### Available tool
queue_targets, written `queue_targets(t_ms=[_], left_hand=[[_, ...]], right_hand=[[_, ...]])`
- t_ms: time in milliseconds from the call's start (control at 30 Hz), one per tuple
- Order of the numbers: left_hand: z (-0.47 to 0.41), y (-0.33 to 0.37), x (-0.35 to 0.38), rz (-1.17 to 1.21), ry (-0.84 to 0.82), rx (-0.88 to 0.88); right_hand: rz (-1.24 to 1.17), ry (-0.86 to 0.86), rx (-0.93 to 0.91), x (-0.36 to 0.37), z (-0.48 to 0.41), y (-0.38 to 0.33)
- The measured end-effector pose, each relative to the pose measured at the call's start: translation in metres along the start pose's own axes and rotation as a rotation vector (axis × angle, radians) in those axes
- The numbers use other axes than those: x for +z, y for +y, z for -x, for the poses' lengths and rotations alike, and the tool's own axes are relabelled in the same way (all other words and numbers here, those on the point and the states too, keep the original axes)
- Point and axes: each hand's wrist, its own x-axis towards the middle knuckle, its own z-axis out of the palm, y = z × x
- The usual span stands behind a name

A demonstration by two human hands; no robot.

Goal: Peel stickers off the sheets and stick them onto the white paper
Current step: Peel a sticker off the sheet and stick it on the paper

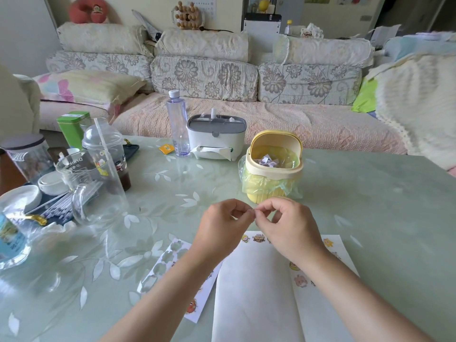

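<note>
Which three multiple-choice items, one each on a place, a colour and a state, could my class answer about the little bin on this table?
1. Where does the bin stand?
A) on the sofa
B) on the table, near the tissue box
C) on the white paper

2. What colour is its body?
A) yellow
B) red
C) black

3. How is its lid?
A) shut
B) missing
C) swung up, open

Answers:
1 B: it sits on the table top, a little apart from the tissue box.
2 A: body and lid are both pale yellow.
3 C: the lid stands upright and paper scraps show inside.
</note>
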Motion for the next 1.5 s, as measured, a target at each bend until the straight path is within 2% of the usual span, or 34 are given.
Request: queue_targets(t_ms=[100,333,533,633,767,967,1200,1267,1400,1500], left_hand=[[0.000,0.000,0.002,0.029,0.027,-0.001],[-0.001,-0.003,0.002,-0.126,0.003,0.084],[0.000,-0.001,0.005,0.014,-0.004,-0.002],[-0.001,0.000,0.006,0.079,-0.010,-0.055],[-0.001,-0.002,0.005,-0.007,0.009,0.012],[-0.002,-0.003,0.002,-0.002,0.004,0.053],[0.000,-0.003,0.006,0.015,0.025,0.074],[-0.002,-0.005,0.004,0.016,0.048,0.070],[-0.004,-0.004,-0.001,0.012,0.036,0.100],[-0.003,-0.002,-0.002,0.017,0.017,0.120]], right_hand=[[0.058,0.016,-0.034,0.002,-0.002,0.005],[0.027,0.015,-0.073,0.002,-0.006,0.009],[0.046,0.042,-0.103,0.003,-0.005,0.012],[0.183,0.109,-0.215,0.003,-0.003,0.013],[0.311,0.201,-0.372,0.005,0.000,0.008],[0.174,0.186,-0.254,0.004,-0.002,0.009],[0.372,0.292,-0.477,0.005,-0.001,0.010],[0.282,0.243,-0.422,0.006,-0.002,0.008],[-0.123,0.030,-0.088,0.001,-0.003,0.003],[-0.278,-0.082,0.090,-0.006,-0.006,0.001]])
